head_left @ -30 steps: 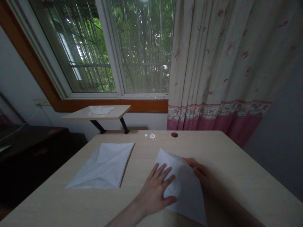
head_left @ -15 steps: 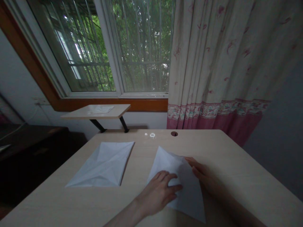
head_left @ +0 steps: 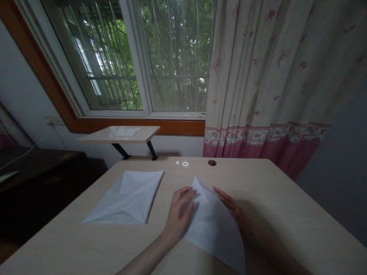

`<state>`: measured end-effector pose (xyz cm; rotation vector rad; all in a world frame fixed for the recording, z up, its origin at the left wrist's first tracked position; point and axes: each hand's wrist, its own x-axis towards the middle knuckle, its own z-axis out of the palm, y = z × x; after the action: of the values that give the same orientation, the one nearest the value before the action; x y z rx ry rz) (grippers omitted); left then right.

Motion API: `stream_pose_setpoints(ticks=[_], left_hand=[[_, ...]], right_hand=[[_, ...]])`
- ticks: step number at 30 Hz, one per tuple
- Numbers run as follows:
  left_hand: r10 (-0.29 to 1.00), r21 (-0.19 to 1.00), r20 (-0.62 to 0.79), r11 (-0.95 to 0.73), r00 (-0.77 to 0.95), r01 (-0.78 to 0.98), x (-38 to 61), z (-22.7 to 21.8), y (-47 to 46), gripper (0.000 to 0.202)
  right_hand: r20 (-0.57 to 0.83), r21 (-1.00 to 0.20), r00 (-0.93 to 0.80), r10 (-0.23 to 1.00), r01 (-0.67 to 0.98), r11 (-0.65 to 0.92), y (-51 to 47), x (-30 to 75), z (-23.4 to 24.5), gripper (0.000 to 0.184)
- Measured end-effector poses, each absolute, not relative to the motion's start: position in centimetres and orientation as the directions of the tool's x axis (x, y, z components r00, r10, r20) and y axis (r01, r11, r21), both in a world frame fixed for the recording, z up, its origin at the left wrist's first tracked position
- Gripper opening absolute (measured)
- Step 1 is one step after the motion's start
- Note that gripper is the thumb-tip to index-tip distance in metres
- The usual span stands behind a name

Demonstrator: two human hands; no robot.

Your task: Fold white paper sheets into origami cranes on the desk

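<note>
Basically L hand, R hand open on 1 paper sheet, 2nd sheet beside.

Dim room, daylight from the window looks like the only source; trees behind it are the brightest area. Small glare spot near the far edge of the desk. Soft shadow beside the right hand. Dark cabinet at left loses detail. Wide-angle bend toward edges, no obvious motion blur.
</note>
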<state>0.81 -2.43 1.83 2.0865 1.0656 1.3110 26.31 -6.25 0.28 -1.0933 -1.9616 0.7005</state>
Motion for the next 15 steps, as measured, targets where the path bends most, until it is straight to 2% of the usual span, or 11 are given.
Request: stream_pose_setpoints(ticks=[3, 7, 11, 15], left_hand=[[0.844, 0.804, 0.523, -0.535, 0.123, 0.259, 0.3, 1.3, -1.6, 0.037], [0.856, 0.843, 0.514, -0.517, 0.060, 0.146, -0.1, 0.9, -0.7, 0.045], [0.858, 0.851, 0.514, -0.512, 0.010, 0.115, -0.2, 0.8, -0.4, 0.046], [0.864, 0.859, 0.503, -0.501, 0.003, 0.110, -0.2, 0.9, -0.5, 0.044]], right_hand=[[0.307, -0.818, -0.400, 0.864, 0.354, 0.454, -7.0, 25.7, 0.7, 0.055], [0.240, -0.864, -0.465, 0.852, 0.298, 0.406, -7.7, 24.8, 1.6, 0.055], [0.157, -0.868, -0.500, 0.852, 0.342, 0.360, -7.8, 24.4, 1.7, 0.050], [0.109, -0.814, -0.514, 0.851, 0.445, 0.373, -7.6, 24.1, 1.3, 0.047]])
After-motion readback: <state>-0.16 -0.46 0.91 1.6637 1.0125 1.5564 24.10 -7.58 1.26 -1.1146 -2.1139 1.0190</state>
